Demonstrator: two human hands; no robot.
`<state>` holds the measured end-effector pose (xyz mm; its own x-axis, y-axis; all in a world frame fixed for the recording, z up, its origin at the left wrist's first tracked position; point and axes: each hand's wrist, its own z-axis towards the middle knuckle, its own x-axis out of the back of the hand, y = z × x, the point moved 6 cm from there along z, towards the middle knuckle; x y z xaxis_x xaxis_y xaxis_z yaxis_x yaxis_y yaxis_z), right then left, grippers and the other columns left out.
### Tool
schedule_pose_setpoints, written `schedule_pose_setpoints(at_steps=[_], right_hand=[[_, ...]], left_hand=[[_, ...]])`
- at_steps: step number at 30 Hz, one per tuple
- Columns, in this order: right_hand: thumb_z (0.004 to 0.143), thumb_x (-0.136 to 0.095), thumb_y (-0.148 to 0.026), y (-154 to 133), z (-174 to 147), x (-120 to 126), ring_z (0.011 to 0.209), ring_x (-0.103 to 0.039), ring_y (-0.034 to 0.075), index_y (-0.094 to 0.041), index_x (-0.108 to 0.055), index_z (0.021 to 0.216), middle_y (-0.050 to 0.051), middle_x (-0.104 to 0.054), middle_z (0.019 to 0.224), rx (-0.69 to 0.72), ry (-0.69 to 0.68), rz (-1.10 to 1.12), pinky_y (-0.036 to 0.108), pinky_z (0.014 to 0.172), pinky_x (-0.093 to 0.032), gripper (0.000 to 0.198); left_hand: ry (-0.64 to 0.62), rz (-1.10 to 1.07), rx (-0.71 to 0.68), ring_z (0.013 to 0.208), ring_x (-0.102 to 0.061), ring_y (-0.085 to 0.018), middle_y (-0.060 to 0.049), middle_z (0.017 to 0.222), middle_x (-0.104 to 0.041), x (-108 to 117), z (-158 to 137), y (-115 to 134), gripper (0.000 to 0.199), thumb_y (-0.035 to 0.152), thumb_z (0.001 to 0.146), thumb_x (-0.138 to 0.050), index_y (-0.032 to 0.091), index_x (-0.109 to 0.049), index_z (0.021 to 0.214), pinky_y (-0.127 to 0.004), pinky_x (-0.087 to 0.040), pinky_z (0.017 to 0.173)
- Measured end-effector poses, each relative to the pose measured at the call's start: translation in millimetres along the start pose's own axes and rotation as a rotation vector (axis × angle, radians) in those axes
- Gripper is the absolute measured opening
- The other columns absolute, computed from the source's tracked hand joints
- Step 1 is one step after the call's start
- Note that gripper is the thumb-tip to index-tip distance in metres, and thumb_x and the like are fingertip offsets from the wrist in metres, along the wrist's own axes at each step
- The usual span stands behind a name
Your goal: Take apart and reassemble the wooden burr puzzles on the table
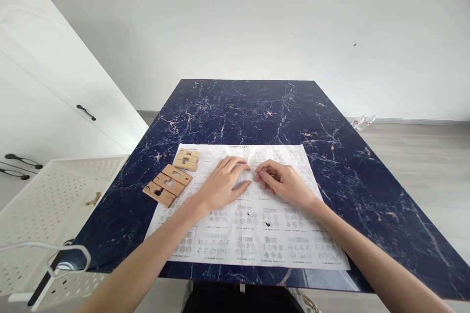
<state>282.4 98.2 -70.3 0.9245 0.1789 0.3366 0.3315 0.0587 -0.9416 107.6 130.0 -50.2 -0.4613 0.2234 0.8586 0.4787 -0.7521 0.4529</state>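
Head view: a creased sheet lies on the table, under both hands. Left hand spread, palm down, thumb apart; no object seen in it. Right hand, just off at 3 o'clock, fingers curled, tips together; cannot tell whether it pinches anything. From the left hand: pale blocks at 10 o'clock, on the sheet; dark blocks at 9, straddling its edge.

Risks, judged: the sheet looks thin and loose; a dragging forearm could rumple it and skew the blocks. A leftward elbow sweep could push the dark blocks toward the table's edge, with the basket beyond at 9.
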Motion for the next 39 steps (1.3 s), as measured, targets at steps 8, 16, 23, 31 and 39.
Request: schedule_pose_setpoints(at_steps=[8, 16, 23, 31, 39], right_hand=[[0.105, -0.055, -0.04, -0.2, -1.3, 0.2, 0.065, -0.064, 0.016, -0.025, -0.068, 0.104, 0.004, -0.076, 0.087, 0.004, -0.003, -0.014, 0.031, 0.058, -0.051, 0.02], [0.105, -0.054, -0.042, 0.9, -1.0, -0.3, 0.065, -0.065, 0.016, -0.025, -0.067, 0.104, 0.004, -0.076, 0.088, -0.002, -0.007, -0.015, 0.03, 0.058, -0.052, 0.022], [0.104, -0.055, -0.042, -0.1, -1.1, -0.1, 0.065, -0.065, 0.016, -0.024, -0.067, 0.104, 0.004, -0.076, 0.088, -0.002, -0.001, -0.006, 0.031, 0.058, -0.051, 0.021], [0.105, -0.054, -0.042, 0.7, -0.8, -0.8, 0.066, -0.065, 0.016, -0.025, -0.067, 0.103, 0.003, -0.076, 0.088, 0.013, -0.002, -0.008, 0.03, 0.057, -0.052, 0.021], [0.105, -0.054, -0.045, 0.6, -1.3, -1.0, 0.067, -0.066, 0.017, -0.025, -0.066, 0.104, 0.005, -0.077, 0.089, -0.007, -0.004, -0.011, 0.031, 0.058, -0.053, 0.024]], left_hand=[[-0.001, -0.002, -0.001, 0.135, -0.056, -0.031, -0.011, 0.141, -0.06, -1.6, -0.3, -0.5, 0.03, 0.038, 0.108, -0.057, 0.022, -0.062, 0.133, -0.052, -0.052, 0.114], [0.021, 0.02, 0.017, 0.133, -0.058, -0.031, -0.013, 0.138, -0.061, -1.1, -1.8, 0.5, 0.028, 0.035, 0.108, -0.056, 0.021, -0.062, 0.132, -0.052, -0.052, 0.112], [0.018, 0.014, 0.02, 0.134, -0.057, -0.031, -0.013, 0.139, -0.062, 0.7, -1.1, 2.0, 0.027, 0.034, 0.108, -0.056, 0.02, -0.062, 0.131, -0.052, -0.052, 0.113], [0.019, 0.011, 0.017, 0.133, -0.057, -0.031, -0.013, 0.138, -0.062, -0.5, -1.4, 0.5, 0.028, 0.034, 0.107, -0.056, 0.021, -0.063, 0.13, -0.051, -0.052, 0.113], [0.072, 0.074, 0.035, 0.13, -0.058, -0.03, -0.012, 0.136, -0.062, 1.0, -2.3, -1.0, 0.024, 0.032, 0.107, -0.056, 0.02, -0.061, 0.127, -0.051, -0.052, 0.111]])
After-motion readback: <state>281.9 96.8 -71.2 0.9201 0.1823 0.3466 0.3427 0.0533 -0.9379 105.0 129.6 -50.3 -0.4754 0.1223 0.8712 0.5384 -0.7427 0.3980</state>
